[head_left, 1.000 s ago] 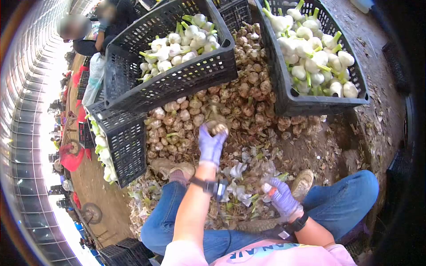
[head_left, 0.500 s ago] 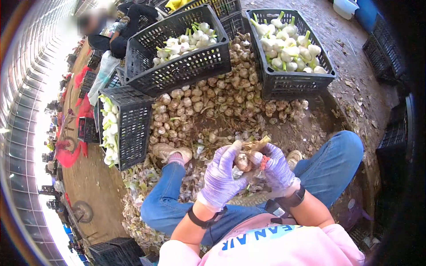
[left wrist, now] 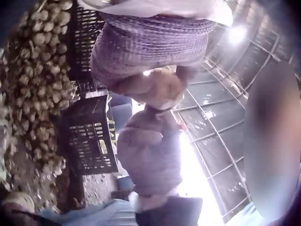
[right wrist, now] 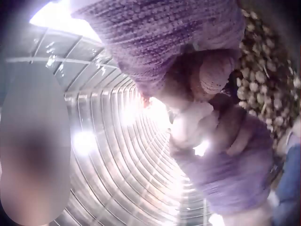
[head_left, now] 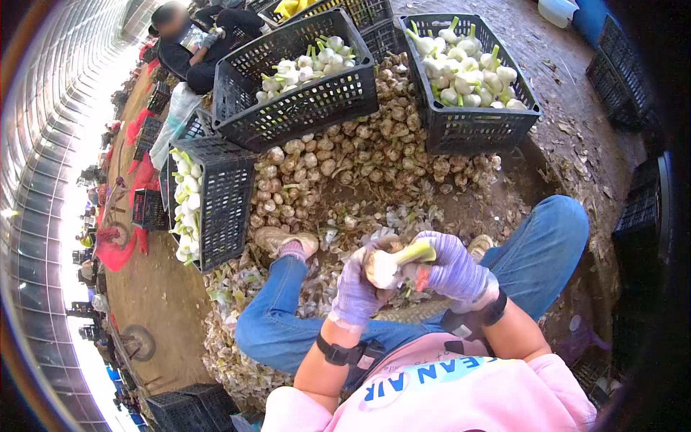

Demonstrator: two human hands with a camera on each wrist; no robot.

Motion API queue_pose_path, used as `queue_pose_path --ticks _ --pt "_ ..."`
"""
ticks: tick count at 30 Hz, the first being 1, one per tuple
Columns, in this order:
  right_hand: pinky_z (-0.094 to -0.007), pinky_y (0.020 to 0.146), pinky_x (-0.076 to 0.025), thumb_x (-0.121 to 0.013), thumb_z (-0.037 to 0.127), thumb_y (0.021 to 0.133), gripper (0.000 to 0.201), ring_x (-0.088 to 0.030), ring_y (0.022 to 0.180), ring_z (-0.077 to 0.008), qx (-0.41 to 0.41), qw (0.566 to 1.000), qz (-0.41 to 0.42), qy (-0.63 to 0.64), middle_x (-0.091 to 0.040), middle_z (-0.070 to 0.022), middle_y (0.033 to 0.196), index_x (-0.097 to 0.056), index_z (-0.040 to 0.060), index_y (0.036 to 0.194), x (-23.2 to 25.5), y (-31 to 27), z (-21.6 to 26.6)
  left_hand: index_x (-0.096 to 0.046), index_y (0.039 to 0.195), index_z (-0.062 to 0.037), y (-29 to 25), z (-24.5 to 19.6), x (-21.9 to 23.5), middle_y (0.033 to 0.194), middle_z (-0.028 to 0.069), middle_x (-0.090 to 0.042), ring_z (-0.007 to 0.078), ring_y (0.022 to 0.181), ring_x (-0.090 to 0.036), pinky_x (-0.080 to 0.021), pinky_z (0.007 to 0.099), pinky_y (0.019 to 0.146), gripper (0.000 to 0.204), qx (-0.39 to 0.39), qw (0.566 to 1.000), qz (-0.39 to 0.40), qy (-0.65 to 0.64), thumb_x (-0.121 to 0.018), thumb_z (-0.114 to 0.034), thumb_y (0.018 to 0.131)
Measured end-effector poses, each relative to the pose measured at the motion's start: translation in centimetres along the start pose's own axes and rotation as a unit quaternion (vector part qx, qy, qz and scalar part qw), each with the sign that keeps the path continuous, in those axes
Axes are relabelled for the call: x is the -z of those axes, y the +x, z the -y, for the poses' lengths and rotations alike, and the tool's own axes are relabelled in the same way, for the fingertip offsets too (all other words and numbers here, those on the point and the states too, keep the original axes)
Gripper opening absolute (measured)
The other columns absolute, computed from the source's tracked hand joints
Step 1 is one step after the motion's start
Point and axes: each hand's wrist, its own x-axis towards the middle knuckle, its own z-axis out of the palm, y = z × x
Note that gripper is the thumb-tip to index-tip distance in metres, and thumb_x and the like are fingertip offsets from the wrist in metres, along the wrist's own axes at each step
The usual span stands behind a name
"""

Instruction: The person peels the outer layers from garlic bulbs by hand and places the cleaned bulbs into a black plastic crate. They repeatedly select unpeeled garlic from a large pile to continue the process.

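Both hands wear purple knit gloves and meet in front of the body around one garlic bulb (head_left: 385, 271). White peeled skin shows on the bulb's near side, and its pale green stem points up to the right. My left hand (head_left: 353, 291) grips the bulb from the left with fingers curled round it. From the right, my right hand (head_left: 462, 270) pinches at the bulb's stem side, an orange-red band near its fingertips. In the left wrist view the bulb (left wrist: 168, 92) is partly hidden by fingers; the right wrist view shows its pale surface (right wrist: 190, 123) between both gloves.
Beyond the hands lies a heap of unpeeled garlic (head_left: 345, 162). Black crates of white garlic stand at the back right (head_left: 482, 129), back centre (head_left: 302, 111) and left (head_left: 224, 209). Peeled skins (head_left: 245, 345) litter the ground around the legs. Another person (head_left: 180, 54) sits at the back left.
My left hand came back from the heap with a garlic bulb and met the right hand. Since then the bulb has turned and its brown outer skin has given way to white.
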Motion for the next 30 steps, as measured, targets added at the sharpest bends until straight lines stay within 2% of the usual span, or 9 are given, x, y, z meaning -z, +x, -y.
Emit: queue_pose_path --ticks 1,3,7,9,12,18,23,26,30 --pt "-0.0226 0.064 -0.046 -0.062 0.011 0.082 0.021 -0.055 0.072 -0.0080 -0.001 1.000 0.000 0.002 -0.060 -0.0023 0.083 -0.061 0.0017 0.101 -0.1 0.0 -0.3 -0.048 0.121 -0.0031 0.1 0.4 0.4 0.102 0.0074 -0.059 0.0153 0.076 -0.060 -0.050 0.0238 0.061 0.049 0.002 1.000 0.000 0.001 -0.055 -0.038 0.086" --pt "-0.0238 0.067 -0.046 -0.058 0.009 0.084 0.019 -0.054 0.075 -0.0090 -0.013 0.999 -0.047 0.003 -0.058 -0.0022 0.085 -0.058 0.0019 0.102 -0.2 -0.3 -1.0 -0.054 0.115 -0.0036 0.7 0.5 0.8 0.096 0.0070 -0.060 0.0146 0.077 -0.059 -0.050 0.0260 0.059 0.067 0.222 0.943 -0.025 -0.248 -0.047 -0.062 0.082" --pt "-0.0253 0.073 -0.045 -0.058 0.011 0.085 0.022 -0.053 0.084 -0.0096 -0.029 0.990 -0.138 -0.006 -0.057 -0.0035 0.091 -0.054 0.0034 0.105 -0.2 0.5 -3.3 -0.047 0.120 -0.0051 0.8 0.5 -1.7 0.106 0.0053 -0.056 0.0153 0.087 -0.057 -0.050 0.0274 0.065 0.064 0.052 0.989 -0.136 -0.032 -0.046 -0.059 0.085" --pt "-0.0263 0.074 -0.046 -0.062 0.018 0.084 0.032 -0.055 0.086 -0.0118 -0.082 0.983 -0.114 0.119 -0.058 -0.0053 0.098 -0.052 0.0028 0.110 -0.3 0.0 -2.2 -0.049 0.118 -0.0088 0.9 1.7 -2.1 0.108 0.0030 -0.053 0.0108 0.085 -0.055 -0.047 0.0227 0.063 0.046 -0.009 0.992 -0.123 -0.009 -0.049 -0.046 0.090" --pt "-0.0309 0.083 -0.048 -0.066 0.024 0.078 0.050 -0.059 0.096 -0.0206 -0.103 0.866 -0.050 0.486 -0.058 -0.0107 0.111 -0.049 -0.0009 0.118 -0.5 0.3 -2.0 -0.050 0.113 -0.0084 1.3 1.1 -2.2 0.104 0.0034 -0.054 0.0109 0.087 -0.055 -0.047 0.0249 0.070 0.037 0.015 0.989 -0.130 -0.075 -0.050 -0.038 0.091" --pt "-0.0346 0.091 -0.045 -0.060 0.017 0.081 0.043 -0.057 0.102 -0.0219 -0.081 0.903 -0.064 0.418 -0.058 -0.0119 0.112 -0.048 -0.0007 0.119 0.2 0.4 -3.8 -0.049 0.112 -0.0041 1.8 1.3 -2.3 0.102 0.0092 -0.058 0.0188 0.092 -0.058 -0.049 0.0333 0.081 0.030 0.054 0.970 -0.140 -0.189 -0.049 -0.026 0.092" --pt "-0.0326 0.088 -0.046 -0.060 0.019 0.082 0.048 -0.056 0.103 -0.0217 -0.046 0.875 -0.071 0.476 -0.056 -0.0108 0.114 -0.043 -0.0001 0.122 -0.9 1.0 -2.6 -0.049 0.114 -0.0080 2.4 3.6 -0.8 0.102 0.0094 -0.058 0.0217 0.088 -0.061 -0.055 0.0318 0.071 0.048 0.039 0.920 -0.055 -0.386 -0.060 -0.042 0.083" --pt "-0.0314 0.083 -0.049 -0.061 0.022 0.081 0.047 -0.058 0.099 -0.0201 0.022 0.855 -0.021 0.518 -0.056 -0.0107 0.111 -0.046 0.0006 0.119 -0.4 1.5 -1.5 -0.046 0.119 -0.0052 2.7 1.3 -1.5 0.108 0.0091 -0.057 0.0214 0.094 -0.059 -0.052 0.0365 0.079 0.064 0.047 0.931 -0.043 -0.361 -0.064 -0.050 0.077" --pt "-0.0326 0.067 -0.051 -0.057 0.029 0.084 0.041 -0.061 0.086 -0.0224 -0.096 0.902 -0.067 0.415 -0.060 -0.0121 0.098 -0.050 -0.0002 0.112 0.3 0.7 -1.7 -0.047 0.120 -0.0016 1.7 0.3 -0.2 0.109 0.0073 -0.057 0.0179 0.094 -0.058 -0.049 0.0300 0.079 0.071 0.033 0.982 -0.037 -0.181 -0.077 -0.039 0.068"
